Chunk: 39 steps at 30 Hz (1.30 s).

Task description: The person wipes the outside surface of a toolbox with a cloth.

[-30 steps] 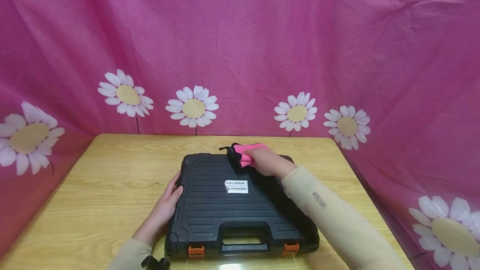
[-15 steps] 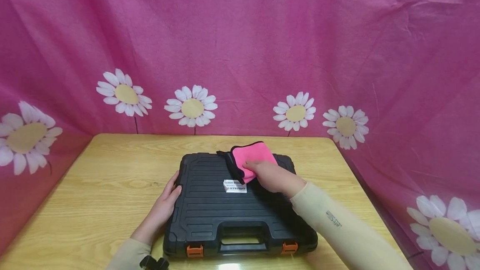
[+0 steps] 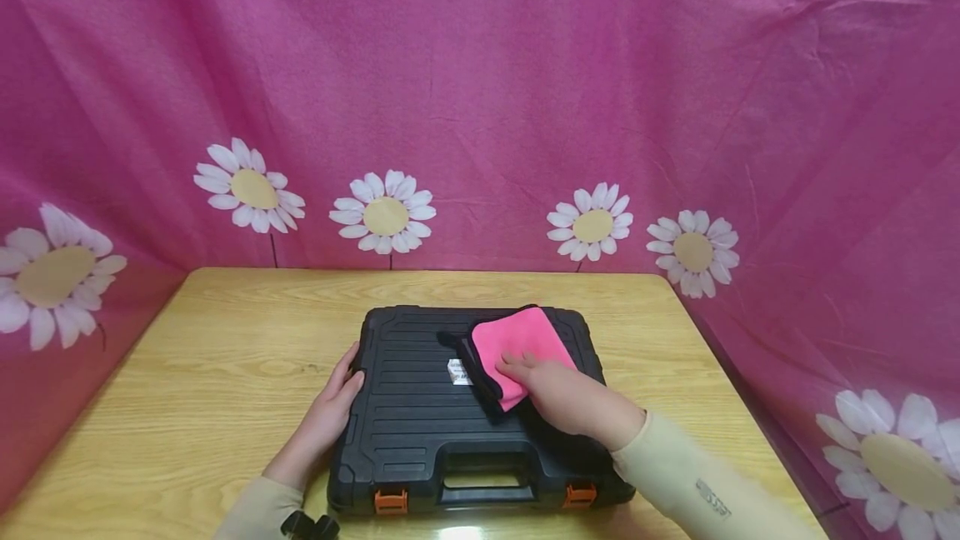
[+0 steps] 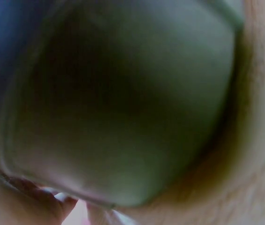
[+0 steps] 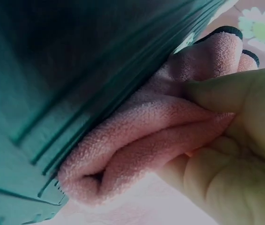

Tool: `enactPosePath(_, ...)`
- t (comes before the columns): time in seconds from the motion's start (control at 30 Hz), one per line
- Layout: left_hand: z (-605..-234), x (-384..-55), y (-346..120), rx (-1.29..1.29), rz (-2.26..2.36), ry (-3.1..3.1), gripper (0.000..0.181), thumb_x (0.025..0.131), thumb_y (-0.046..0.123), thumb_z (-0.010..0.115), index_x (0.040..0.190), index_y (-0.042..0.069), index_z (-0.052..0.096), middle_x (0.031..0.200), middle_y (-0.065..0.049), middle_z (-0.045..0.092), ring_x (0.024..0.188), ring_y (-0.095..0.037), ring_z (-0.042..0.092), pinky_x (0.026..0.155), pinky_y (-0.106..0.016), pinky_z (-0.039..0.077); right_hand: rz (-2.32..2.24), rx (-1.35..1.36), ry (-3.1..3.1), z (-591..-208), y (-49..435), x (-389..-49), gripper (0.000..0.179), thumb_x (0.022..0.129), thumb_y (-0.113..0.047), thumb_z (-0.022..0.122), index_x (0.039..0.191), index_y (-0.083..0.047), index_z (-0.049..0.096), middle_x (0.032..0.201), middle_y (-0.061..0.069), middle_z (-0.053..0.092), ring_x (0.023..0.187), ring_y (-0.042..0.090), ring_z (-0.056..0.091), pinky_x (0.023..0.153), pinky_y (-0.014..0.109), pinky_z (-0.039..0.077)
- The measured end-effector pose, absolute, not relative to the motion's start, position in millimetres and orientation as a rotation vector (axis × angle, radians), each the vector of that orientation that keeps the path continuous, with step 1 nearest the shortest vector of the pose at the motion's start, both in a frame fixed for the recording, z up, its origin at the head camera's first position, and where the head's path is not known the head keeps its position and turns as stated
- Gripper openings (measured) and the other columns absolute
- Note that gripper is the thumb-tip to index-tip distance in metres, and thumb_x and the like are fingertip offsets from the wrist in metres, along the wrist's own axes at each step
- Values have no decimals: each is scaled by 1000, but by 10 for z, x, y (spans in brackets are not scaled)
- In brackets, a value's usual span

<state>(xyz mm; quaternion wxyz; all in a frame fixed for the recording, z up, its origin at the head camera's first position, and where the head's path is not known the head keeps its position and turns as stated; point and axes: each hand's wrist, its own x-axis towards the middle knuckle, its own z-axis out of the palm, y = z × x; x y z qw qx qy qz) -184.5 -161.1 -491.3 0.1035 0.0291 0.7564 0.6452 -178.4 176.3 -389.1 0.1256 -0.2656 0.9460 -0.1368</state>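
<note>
A black plastic carrying case (image 3: 420, 407) lies flat on the table, with a handle and two orange latches on its near side. My left hand (image 3: 327, 408) rests against the case's left edge, its fingers fairly straight and the thumb near the top rim. On the lid, my right hand (image 3: 570, 398) holds a folded pink cloth (image 3: 525, 336) with black edging. In the right wrist view the thumb and fingers pinch the fluffy cloth (image 5: 137, 140) against the ribbed lid (image 5: 76, 93). The cloth covers part of a white label (image 3: 458, 372). The left wrist view is mostly blurred and dark.
The wooden table (image 3: 225, 357) extends around the case on all sides. A pink curtain (image 3: 480, 107) printed with white daisies hangs behind and beside it. A small black device (image 3: 309, 526) sits on the left wrist.
My right hand has drawn the cloth from the lid's far edge toward me, spreading it flatter and over the label. The left hand and the case have stayed in place.
</note>
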Motion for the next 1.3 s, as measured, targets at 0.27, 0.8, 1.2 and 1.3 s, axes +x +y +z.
enactPosePath(0.27, -4913, -1851, -1618, 95, 1890, 2248, 61, 114, 25, 32, 167, 14, 2, 172, -23, 2, 158, -44, 6, 126, -61, 11, -512, -704, 2685, -3874, 1847, -1468, 47, 107, -13, 52, 154, -15, 50, 160, 8, 47, 152, 32, 37, 119, 52, 36)
enactPosePath(0.8, -4906, -1865, -1627, 82, 1863, 2265, 61, 114, 27, 32, 167, 16, 4, 172, -22, 0, 158, -47, 0, 125, -64, 8, -495, -578, 2583, -3875, 1944, -1009, 69, 94, 4, 66, 155, -23, 49, 161, 12, 46, 150, 37, 39, 106, 55, 49)
enactPosePath(1.2, -4896, -1850, -1638, 84, 1849, 2276, 62, 114, 26, 33, 167, 14, 4, 172, -25, 1, 157, -49, 0, 125, -64, 8, -404, -572, 2472, -3787, 2002, -945, 83, 80, -16, 86, 153, -34, 50, 160, -6, 47, 149, 30, 43, 101, 50, 55)
enactPosePath(1.3, -4905, -1848, -1638, 94, 1859, 2262, 62, 114, 25, 33, 167, 14, 3, 172, -25, 1, 157, -49, 1, 125, -63, 10, -488, -540, 2473, -3790, 2002, -941, 74, 86, -18, 81, 152, -34, 52, 160, -4, 47, 150, 32, 41, 105, 54, 52)
